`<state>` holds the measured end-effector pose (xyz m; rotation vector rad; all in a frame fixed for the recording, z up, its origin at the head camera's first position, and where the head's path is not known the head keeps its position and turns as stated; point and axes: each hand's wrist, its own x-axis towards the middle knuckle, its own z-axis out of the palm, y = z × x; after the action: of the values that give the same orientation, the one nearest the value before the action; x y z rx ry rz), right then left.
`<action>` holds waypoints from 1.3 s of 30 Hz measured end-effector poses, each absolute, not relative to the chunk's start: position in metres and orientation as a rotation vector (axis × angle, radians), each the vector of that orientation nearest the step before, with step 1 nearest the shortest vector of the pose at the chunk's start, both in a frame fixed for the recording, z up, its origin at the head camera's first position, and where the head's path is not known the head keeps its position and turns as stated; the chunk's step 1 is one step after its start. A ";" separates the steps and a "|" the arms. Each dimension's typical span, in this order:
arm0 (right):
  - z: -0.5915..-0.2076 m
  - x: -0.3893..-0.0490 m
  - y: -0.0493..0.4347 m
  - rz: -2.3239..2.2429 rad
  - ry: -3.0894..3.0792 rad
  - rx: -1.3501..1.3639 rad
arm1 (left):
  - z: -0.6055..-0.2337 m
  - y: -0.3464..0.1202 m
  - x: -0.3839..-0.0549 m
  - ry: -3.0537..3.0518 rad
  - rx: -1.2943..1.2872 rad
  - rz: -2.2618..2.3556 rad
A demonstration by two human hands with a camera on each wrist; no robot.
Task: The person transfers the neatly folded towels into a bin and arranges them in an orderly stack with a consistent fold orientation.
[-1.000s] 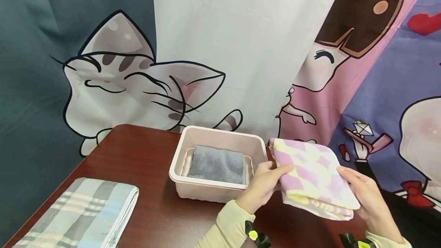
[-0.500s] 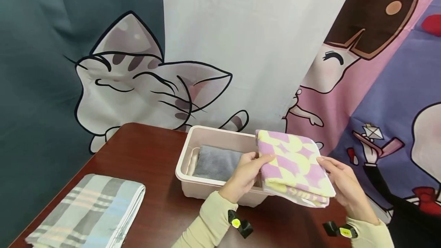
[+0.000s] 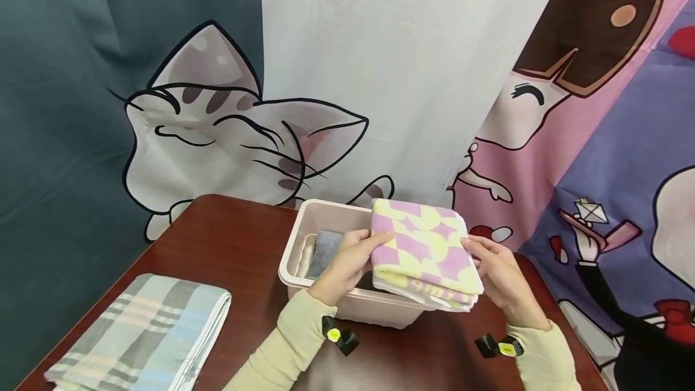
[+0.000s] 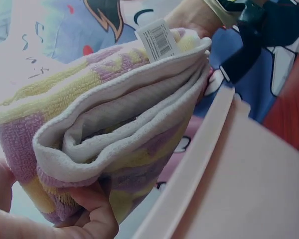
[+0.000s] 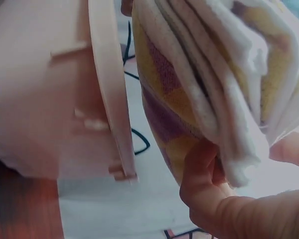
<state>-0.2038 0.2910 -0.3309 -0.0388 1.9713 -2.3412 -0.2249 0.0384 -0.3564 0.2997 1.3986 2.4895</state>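
Note:
A folded purple-and-yellow towel [image 3: 423, 237] is held up over the right part of a pale pink plastic bin [image 3: 353, 306]. My left hand [image 3: 347, 261] grips its left edge, thumb on top. At the right edge my right hand [image 3: 496, 273] pinches the layers between thumb and fingers. In the left wrist view the towel's white folded layers [image 4: 104, 129] and a barcode tag [image 4: 158, 41] show. The right wrist view has my right-hand fingers [image 5: 202, 169] curled under the folds. Inside the bin lies a folded grey towel [image 3: 324, 252], mostly hidden by my left hand and the patterned towel.
A folded plaid cloth [image 3: 146, 330] in grey and blue lies at the left of the dark red-brown table [image 3: 239, 234]. Behind the table hangs a curtain [image 3: 347, 35] printed with cartoon figures.
Both hands have carried the patterned towel leftward, from beside the bin to over its right part. It now covers more of the bin and the grey towel. The view has shifted slightly.

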 end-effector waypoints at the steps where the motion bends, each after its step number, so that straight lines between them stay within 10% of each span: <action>1: -0.332 -0.205 0.288 -2.344 1.964 -0.055 | -0.358 0.035 -0.226 1.413 0.299 2.488; 39: -0.343 -0.240 0.216 -2.082 2.170 -0.043 | -0.353 -0.053 -0.239 1.814 0.138 2.304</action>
<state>-0.2397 0.2165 -0.3431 -0.0432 2.1702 -2.0822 -0.2388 -0.0527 -0.3531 0.1376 1.8141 2.3038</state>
